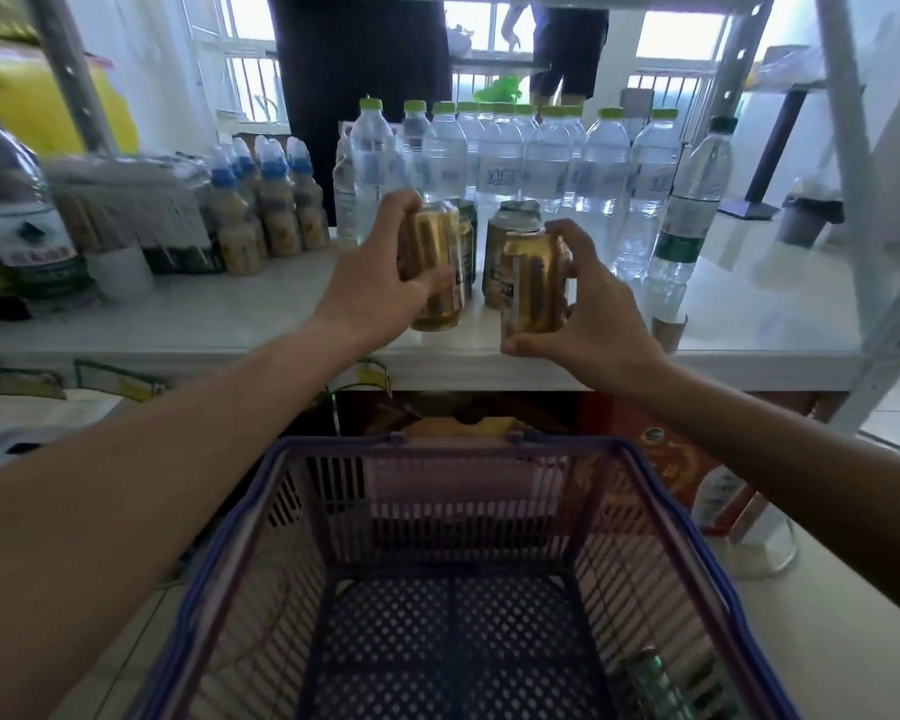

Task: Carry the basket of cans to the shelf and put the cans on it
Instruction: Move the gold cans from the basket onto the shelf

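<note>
My left hand [380,272] grips a gold can [435,252] over the front of the white shelf [230,324]. My right hand [593,304] grips a second gold can [533,283] just to its right, near the shelf's front edge. Behind them on the shelf stand a dark green can [467,241] and another gold can [505,236] with a dented top. The purple basket [489,491] sits below, close to me; a green can [655,683] lies in its near right corner.
Water bottles with green caps [494,158] fill the shelf's back. Small brown drink bottles [276,210] stand at the left, a large bottle [17,210] further left. A tall bottle [689,220] and a cardboard tube [668,332] stand right. Grey uprights [853,174] frame the shelf.
</note>
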